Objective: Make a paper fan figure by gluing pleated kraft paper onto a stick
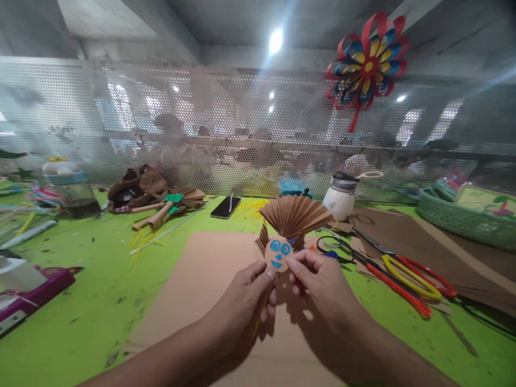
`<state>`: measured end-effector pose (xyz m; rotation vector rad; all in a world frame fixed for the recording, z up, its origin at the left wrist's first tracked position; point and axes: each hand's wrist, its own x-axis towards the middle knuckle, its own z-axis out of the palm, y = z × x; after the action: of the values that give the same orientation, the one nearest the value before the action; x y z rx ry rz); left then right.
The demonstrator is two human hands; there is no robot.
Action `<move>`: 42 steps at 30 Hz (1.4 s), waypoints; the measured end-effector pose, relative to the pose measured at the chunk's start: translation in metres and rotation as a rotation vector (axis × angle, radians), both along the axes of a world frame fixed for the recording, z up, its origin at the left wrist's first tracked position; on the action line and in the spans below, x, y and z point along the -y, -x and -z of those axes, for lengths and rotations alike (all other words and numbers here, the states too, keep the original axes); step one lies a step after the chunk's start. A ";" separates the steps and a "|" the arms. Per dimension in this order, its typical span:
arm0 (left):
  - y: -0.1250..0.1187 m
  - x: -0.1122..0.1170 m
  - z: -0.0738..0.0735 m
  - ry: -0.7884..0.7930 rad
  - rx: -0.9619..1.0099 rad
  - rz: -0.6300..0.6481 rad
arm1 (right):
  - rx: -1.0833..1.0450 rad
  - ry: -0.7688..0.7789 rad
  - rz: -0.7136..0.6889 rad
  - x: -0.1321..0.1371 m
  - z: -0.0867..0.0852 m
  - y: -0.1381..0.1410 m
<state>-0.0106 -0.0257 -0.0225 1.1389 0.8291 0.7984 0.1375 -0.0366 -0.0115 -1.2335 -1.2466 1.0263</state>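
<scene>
Between my two hands, above a sheet of brown cardboard (181, 301), is a round paper face (278, 254) with blue eyes, nose and mouth drawn on it. A pleated brown paper fan (296, 216) spreads above and behind the face. My left hand (253, 293) is closed at the lower left edge of the face, its fingers curled around something below that is mostly hidden. With thumb and finger, my right hand (318, 282) pinches the right edge of the face.
On the right lie scissors (411, 277) with red and yellow handles and a red-handled tool (403, 293). A white jug (339, 198), a phone (226, 207) and a glass jar (72, 191) stand or lie farther back. A purple power strip (44, 287) is at left.
</scene>
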 end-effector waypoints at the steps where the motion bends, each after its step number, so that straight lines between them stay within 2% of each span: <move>1: 0.000 0.000 0.000 0.010 0.002 -0.009 | 0.010 -0.001 0.006 0.000 0.000 0.000; 4: -0.001 0.001 -0.001 0.016 0.017 -0.035 | 0.021 0.001 0.010 0.001 -0.001 0.001; 9: 0.000 0.000 -0.002 0.000 -0.002 0.001 | 0.015 0.010 0.012 0.003 -0.003 0.002; 16: -0.002 0.001 -0.004 -0.023 0.003 -0.042 | 0.004 0.014 0.014 0.004 -0.002 0.002; 22: -0.003 -0.001 -0.001 -0.022 -0.009 -0.027 | -0.023 0.023 0.009 0.003 -0.004 0.004; 42: -0.005 0.005 -0.005 0.026 0.041 -0.047 | -0.042 0.043 0.007 0.004 -0.004 0.004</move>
<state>-0.0053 -0.0305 -0.0175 1.0798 0.8325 0.8451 0.1334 -0.0406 -0.0078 -1.2425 -1.1923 1.0734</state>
